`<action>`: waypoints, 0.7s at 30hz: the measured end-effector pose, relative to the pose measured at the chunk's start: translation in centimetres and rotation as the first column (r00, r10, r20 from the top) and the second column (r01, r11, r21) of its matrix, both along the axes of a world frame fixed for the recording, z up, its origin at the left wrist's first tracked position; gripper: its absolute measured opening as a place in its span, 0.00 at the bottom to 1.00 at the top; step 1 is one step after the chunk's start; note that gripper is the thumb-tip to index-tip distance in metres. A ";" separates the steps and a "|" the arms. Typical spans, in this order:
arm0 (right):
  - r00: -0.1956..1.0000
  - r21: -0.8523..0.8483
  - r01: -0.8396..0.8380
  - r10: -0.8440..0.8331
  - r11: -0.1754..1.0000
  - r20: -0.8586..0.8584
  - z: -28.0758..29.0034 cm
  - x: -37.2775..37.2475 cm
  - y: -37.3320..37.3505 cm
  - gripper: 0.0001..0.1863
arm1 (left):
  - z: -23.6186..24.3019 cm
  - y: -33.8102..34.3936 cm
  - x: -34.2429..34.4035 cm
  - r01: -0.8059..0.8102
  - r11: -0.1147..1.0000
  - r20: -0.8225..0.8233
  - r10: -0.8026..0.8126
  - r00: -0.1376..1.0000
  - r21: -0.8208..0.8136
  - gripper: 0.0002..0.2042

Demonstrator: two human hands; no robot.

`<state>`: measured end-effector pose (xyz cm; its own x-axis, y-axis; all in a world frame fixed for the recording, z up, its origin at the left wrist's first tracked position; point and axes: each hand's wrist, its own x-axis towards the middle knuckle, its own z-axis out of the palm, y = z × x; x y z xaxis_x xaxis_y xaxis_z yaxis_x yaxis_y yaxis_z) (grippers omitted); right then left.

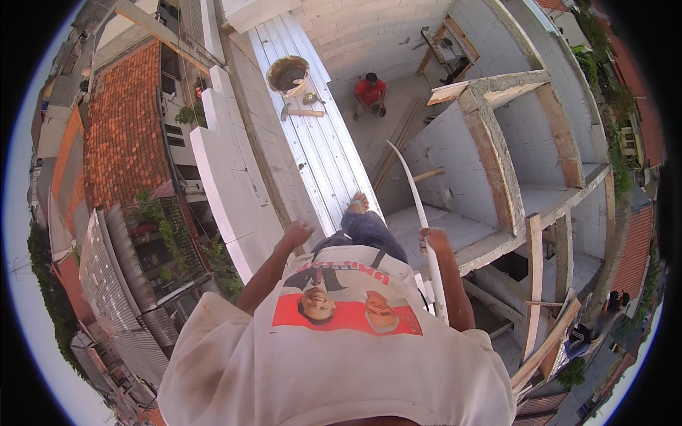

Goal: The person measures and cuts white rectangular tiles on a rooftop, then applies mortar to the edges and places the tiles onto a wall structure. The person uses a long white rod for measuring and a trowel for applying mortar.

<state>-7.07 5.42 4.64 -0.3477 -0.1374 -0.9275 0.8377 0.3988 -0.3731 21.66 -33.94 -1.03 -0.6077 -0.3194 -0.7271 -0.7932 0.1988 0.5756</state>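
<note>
Right hand (pixel 435 240) around pole (pixel 417 195), tip forward

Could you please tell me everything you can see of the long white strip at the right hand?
The long white strip is slim and smooth-looking, perhaps plastic or metal. It looks curved, though the lens bends edges. The right hand appears closed around it; from there it slants up and leftward to a narrow tip, while its lower part runs beside the forearm.
</note>
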 end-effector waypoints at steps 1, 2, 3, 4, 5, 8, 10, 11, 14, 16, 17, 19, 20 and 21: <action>1.000 0.009 0.007 -0.007 1.000 -0.003 -0.5 -1.1 -0.5 0.06 | 0.2 -1.0 -0.5 -0.029 0.999 -0.018 0.030 0.999 0.015 0.22; 1.000 0.023 0.002 -0.002 1.000 0.006 -1.2 -1.5 -0.8 0.06 | 0.8 -1.7 -0.7 -0.071 0.997 -0.023 0.072 0.997 0.035 0.22; 1.000 0.037 -0.005 0.004 0.999 0.016 -1.9 -1.9 -1.0 0.06 | 0.9 -2.8 -1.8 -0.099 0.995 -0.025 0.100 0.995 0.017 0.22; 1.000 0.046 -0.002 0.002 0.999 -0.002 -2.5 -2.3 -1.4 0.06 | 1.6 -3.6 -2.2 -0.136 0.991 -0.019 0.136 0.991 -0.002 0.22; 1.000 0.068 -0.026 0.027 0.997 -0.012 -2.4 -2.6 -2.1 0.06 | 1.9 -4.2 -2.5 -0.176 0.984 -0.013 0.176 0.984 -0.023 0.23; 0.994 0.107 -0.105 0.109 0.989 -0.033 -2.0 -4.2 -4.1 0.06 | 2.1 -5.0 -2.7 -0.242 0.970 0.008 0.242 0.970 -0.017 0.25; 0.988 0.111 -0.147 0.151 0.983 -0.027 -1.7 -5.0 -4.9 0.07 | 2.4 -4.4 -3.9 -0.314 0.948 -0.032 0.316 0.948 0.055 0.27; 0.994 0.036 -0.086 0.083 0.996 0.068 -1.5 -5.3 -5.5 0.07 | 3.3 -4.0 -4.0 -0.354 0.932 -0.038 0.358 0.933 0.083 0.28; 0.959 -0.104 0.115 -0.083 0.988 0.271 1.4 -5.8 -7.2 0.09 | 5.1 -4.1 -6.0 -0.354 0.934 0.025 0.353 0.935 0.043 0.31; 0.945 -0.093 0.195 -0.161 0.976 0.283 -3.0 -5.2 -5.8 0.08 | 4.5 -4.7 -6.5 -0.251 0.964 0.080 0.245 0.966 0.084 0.31; 0.937 -0.091 0.226 -0.191 0.970 0.292 -4.1 -5.3 -6.3 0.07 | 3.9 -5.1 -6.4 -0.209 0.973 0.106 0.198 0.974 0.103 0.31; 0.960 -0.084 0.179 -0.155 0.980 0.235 -5.2 -5.3 -8.0 0.07 | 2.8 -5.9 -5.7 -0.157 0.978 0.178 0.132 0.975 0.136 0.32; 0.969 -0.075 0.161 -0.143 0.984 0.202 -5.1 -5.3 -9.3 0.06 | 2.4 -6.2 -5.7 -0.126 0.979 0.210 0.091 0.973 0.160 0.32; 0.972 -0.059 0.139 -0.125 0.989 0.198 -5.6 -5.2 -10.4 0.06 | 2.2 -6.4 -5.6 -0.082 0.985 0.228 0.045 0.973 0.155 0.32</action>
